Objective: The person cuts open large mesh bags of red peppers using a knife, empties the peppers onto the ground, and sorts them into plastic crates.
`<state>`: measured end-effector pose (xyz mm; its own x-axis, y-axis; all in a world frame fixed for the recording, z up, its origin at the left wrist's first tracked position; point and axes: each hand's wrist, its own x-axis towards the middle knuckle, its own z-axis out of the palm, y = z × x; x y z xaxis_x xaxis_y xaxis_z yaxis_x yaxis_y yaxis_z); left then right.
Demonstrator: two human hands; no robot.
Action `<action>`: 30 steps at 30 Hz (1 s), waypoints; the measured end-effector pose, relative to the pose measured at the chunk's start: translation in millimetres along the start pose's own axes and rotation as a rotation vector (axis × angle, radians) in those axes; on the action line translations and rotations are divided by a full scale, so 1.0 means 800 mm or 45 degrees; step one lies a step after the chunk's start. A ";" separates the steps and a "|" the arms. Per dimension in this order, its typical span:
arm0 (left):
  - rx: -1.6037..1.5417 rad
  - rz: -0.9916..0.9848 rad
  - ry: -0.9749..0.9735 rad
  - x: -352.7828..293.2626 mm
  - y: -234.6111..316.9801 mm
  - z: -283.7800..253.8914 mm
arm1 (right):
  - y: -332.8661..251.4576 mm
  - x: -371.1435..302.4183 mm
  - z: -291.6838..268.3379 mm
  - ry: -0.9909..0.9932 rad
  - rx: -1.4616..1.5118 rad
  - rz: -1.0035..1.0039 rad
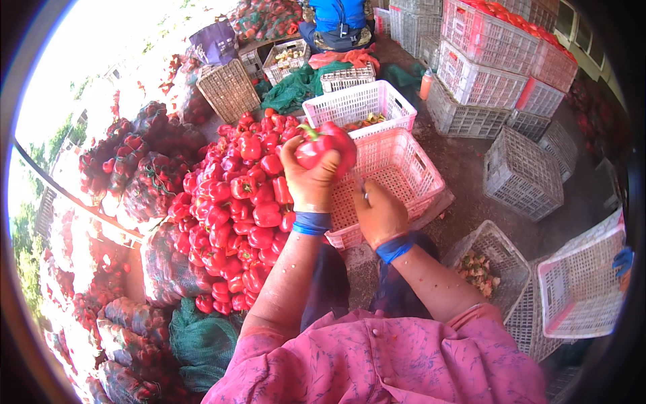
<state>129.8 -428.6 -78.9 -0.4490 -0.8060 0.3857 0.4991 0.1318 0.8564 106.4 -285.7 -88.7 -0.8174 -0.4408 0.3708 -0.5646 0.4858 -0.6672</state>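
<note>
My left hand (309, 182), in an orange glove with a blue band at the wrist, grips a large red bell pepper (336, 145) with its green stem toward the left. My right hand (381, 214), gloved the same way, is closed around a small knife (359, 180). Its thin blade points up toward the underside of the pepper; whether they touch I cannot tell. Below both hands stands a pink plastic crate (425, 174), its visible floor bare. To the left lies a big heap of red bell peppers (252, 185).
A white crate (360, 97) with some scraps adjoins the pink one. At lower right, a grey crate (506, 244) holds pale trimmings. Stacked crates (481, 74) rise at far right. Net sacks of peppers (158, 182) crowd the left. A person in blue (336, 17) sits ahead.
</note>
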 end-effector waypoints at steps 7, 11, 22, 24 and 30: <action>0.082 -0.017 -0.156 0.065 -0.089 -0.022 | 0.082 0.100 0.058 -0.221 0.894 0.389; 0.297 -0.115 -0.402 0.043 -0.169 0.002 | 0.122 0.152 0.077 -0.408 1.462 0.565; -0.475 -1.230 -0.389 0.026 -0.252 0.019 | 0.214 0.155 0.123 -0.372 0.897 0.396; -0.472 -1.150 -0.274 0.019 -0.260 0.029 | 0.232 0.154 0.135 -0.465 1.203 0.630; -0.487 -1.139 -0.418 0.030 -0.260 0.015 | 0.213 0.167 0.100 -0.735 1.461 0.886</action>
<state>6.1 -468.9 -243.8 -0.9247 -0.3135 -0.2158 0.0592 -0.6786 0.7321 -90.1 -322.2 -204.3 -0.5670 -0.7427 -0.3562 0.5424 -0.0112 -0.8400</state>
